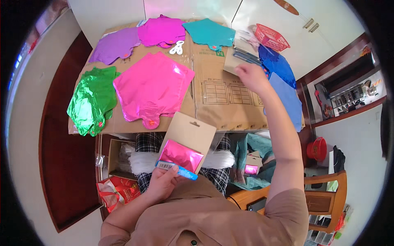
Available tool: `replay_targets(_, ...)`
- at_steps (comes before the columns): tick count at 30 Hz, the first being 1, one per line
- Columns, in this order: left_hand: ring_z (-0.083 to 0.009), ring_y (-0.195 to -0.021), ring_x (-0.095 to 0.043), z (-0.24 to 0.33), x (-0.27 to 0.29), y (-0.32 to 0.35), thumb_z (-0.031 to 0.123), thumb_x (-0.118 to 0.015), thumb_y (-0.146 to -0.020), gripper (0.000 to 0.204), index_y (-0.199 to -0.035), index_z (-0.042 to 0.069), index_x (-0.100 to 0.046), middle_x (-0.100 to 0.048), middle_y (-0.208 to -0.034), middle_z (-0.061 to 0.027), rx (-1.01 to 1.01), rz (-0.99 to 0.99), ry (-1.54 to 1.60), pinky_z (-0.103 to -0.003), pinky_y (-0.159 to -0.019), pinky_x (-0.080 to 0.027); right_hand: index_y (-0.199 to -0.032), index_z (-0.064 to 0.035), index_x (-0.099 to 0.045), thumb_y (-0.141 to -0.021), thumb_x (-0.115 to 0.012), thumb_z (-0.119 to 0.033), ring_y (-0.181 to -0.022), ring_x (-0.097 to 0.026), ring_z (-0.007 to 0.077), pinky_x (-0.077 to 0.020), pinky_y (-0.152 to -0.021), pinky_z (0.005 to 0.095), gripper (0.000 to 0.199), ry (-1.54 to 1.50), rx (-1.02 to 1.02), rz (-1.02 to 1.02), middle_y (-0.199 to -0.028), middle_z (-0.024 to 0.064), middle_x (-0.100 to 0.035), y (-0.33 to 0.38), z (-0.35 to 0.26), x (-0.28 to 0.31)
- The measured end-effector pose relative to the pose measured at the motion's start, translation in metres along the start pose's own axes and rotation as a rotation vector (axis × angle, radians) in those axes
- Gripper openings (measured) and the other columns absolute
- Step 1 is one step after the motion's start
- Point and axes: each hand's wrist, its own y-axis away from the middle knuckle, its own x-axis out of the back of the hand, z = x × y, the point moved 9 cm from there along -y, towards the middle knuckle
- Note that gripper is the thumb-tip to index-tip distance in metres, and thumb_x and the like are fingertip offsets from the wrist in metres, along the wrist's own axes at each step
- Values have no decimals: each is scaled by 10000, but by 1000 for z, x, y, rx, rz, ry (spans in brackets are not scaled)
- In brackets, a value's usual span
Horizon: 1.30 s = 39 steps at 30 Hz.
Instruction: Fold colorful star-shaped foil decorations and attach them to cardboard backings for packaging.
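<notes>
My left hand grips the lower end of a backing card in front of my lap. On that brown card lies a folded pink foil piece, with a blue strip across its bottom under my thumb. My right hand reaches to the far right of the table, fingers curled at the edge of a stack of cards; what they pinch, if anything, is hidden. Between the hands and the far edge, a large pink flat foil star balloon lies on the cardboard.
Flat foil balloons lie around the table: green, purple, magenta, teal, dark blue and light blue. A white ribbon bundle and red basket sit at the back. A wooden chair stands at right.
</notes>
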Motion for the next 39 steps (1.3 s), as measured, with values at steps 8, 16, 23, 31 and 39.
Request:
replay_targets(8,-233,-985,-637,-12,-44,-36,84,-477,-965,180,-1121,48,-560,-640,-1060,-103,14,30,118,-439,-903,-510,-1068,9,-619,-920,-558,-438,-750,-598,136,-484,-708,290,475,-656,-324,-590,-779,73,-625,245,-53,-76)
replay_targets(16,-200,-1039,-612,-12,-77,-86,117,-482,-969,270,-1232,64,-510,-619,-1143,-78,-39,-39,63,-380,-880,-504,-1069,-13,-630,-890,-650,-138,-851,-595,69,-483,-757,250,219,-1266,-455,2,-981,29,-672,213,-35,-128)
replay_targets(23,-106,-877,-620,-40,-60,-97,129,-547,-944,192,-1085,23,-621,-662,-989,-37,-54,64,-246,-295,-787,-504,-1070,-11,-651,-890,-637,-102,-901,-619,106,-482,-823,271,203,-1403,-553,126,-1020,49,-676,229,-11,-140)
replay_targets(31,-57,-818,-588,-73,-78,-109,119,-590,-928,159,-1021,9,-655,-664,-922,1,-60,-69,-340,-249,-711,-489,-1026,-30,-654,-879,-635,-66,-904,-626,126,-487,-832,295,152,-1403,-626,252,-1020,59,-672,264,26,-133)
replay_targets(39,-42,-739,-553,-18,-95,-95,145,-579,-940,166,-948,-3,-655,-639,-807,15,-181,59,-362,-235,-635,-460,-951,-39,-674,-868,-665,-103,-745,-622,98,-502,-693,259,105,-1244,-528,117,-865,23,-678,219,-11,-92)
